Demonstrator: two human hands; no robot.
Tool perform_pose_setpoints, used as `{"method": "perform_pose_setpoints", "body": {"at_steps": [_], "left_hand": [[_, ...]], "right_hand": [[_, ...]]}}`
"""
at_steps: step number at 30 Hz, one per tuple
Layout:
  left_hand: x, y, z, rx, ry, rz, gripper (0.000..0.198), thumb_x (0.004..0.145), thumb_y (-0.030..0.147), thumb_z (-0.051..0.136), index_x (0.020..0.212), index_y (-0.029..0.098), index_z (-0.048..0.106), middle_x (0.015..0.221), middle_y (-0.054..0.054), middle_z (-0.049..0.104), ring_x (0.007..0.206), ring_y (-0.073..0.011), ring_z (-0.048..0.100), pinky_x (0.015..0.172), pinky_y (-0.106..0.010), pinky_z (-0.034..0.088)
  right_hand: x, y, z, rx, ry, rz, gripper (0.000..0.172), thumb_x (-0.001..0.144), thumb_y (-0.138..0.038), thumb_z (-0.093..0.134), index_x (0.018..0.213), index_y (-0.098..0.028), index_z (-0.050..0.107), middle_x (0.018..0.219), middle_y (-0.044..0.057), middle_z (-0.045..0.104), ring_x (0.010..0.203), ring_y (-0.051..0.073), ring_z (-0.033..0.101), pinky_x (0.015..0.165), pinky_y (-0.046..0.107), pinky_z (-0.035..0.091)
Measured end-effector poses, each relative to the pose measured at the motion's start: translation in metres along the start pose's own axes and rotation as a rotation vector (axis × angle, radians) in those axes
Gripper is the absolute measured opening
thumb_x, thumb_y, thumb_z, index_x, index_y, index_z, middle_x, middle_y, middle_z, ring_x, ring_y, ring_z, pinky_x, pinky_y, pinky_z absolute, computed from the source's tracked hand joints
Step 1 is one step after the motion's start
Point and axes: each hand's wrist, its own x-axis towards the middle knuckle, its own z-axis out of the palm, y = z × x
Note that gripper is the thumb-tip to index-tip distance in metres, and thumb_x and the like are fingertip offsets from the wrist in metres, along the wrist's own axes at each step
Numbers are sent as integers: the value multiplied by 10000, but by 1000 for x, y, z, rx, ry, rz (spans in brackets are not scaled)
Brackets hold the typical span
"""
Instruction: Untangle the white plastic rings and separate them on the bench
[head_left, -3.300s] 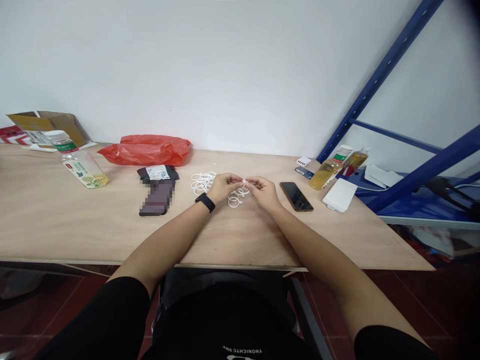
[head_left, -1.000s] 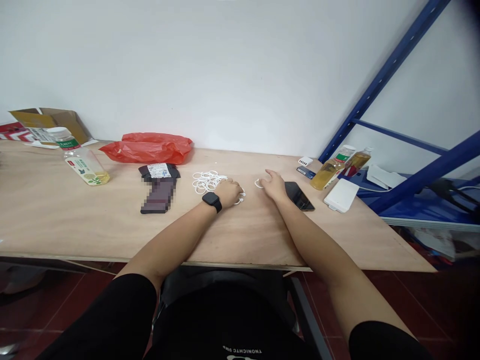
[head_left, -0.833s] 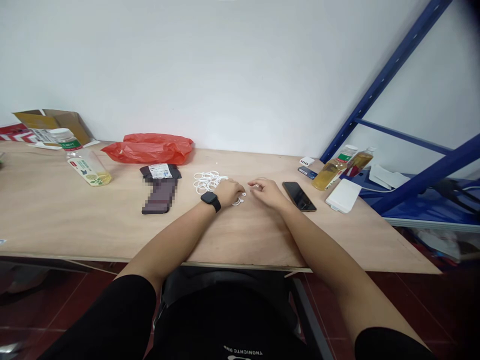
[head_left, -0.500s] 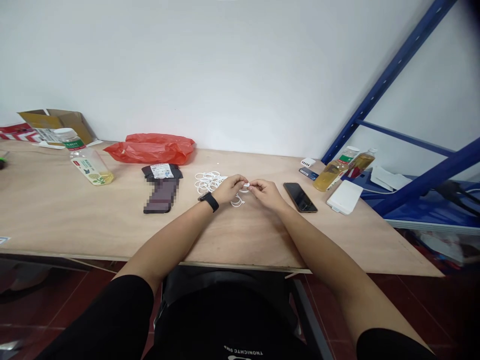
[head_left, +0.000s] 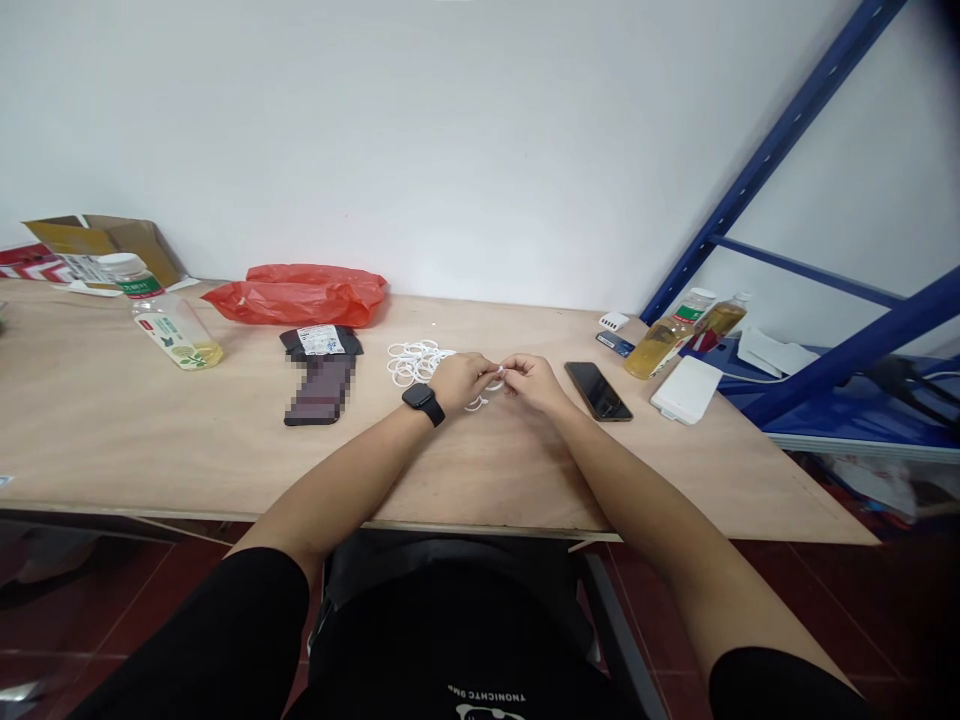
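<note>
My left hand point(head_left: 462, 379) and my right hand point(head_left: 534, 381) meet fingertip to fingertip above the wooden table point(head_left: 150, 450), both pinched on a small white plastic ring piece point(head_left: 498, 373). Below the hands a linked string of white rings point(head_left: 477, 403) hangs down to the table. A loose pile of white rings point(head_left: 411, 360) lies just left of my left hand. A black watch point(head_left: 423, 402) sits on my left wrist.
A dark packet point(head_left: 321, 372) and a red plastic bag point(head_left: 300, 296) lie to the left, with a plastic bottle point(head_left: 166, 327) and a cardboard box point(head_left: 97, 240) further left. Right of my hands lie a phone point(head_left: 598, 391), a white power bank point(head_left: 684, 389), two bottles point(head_left: 667, 340) and blue shelving point(head_left: 825, 340).
My right hand reached out toward the phone, picked up a white ring from the table and came back. Both hands now pinch together at the ring chain.
</note>
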Motion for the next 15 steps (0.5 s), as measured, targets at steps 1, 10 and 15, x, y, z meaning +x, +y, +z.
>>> {"method": "perform_pose_setpoints", "body": {"at_steps": [1,10,15], "left_hand": [[0,1,0,12,-1,1,271,955,324,518,1080,226,738,951,-64,720,874,-173,647,782,-271,466],[2,3,1,78,-27,39,262,951,278,497,1027,210,738,934,-64,705,879,-185,649,765,-278,468],[5,7,7,92,2,27,275,959,295,473,995,213,733,956,-71,693,900,-193,644,781,-293,480]], "right_hand": [[0,0,0,15,0,8,151,689,-317,621,706,-169,638,531,-14,589,474,107,511,484,223,404],[2,4,3,-22,24,35,91,679,-264,560,664,-182,597,524,-20,584,453,108,509,467,218,392],[6,8,10,-50,62,32,110,714,-221,449,632,-213,521,539,-38,557,397,106,473,414,225,346]]}}
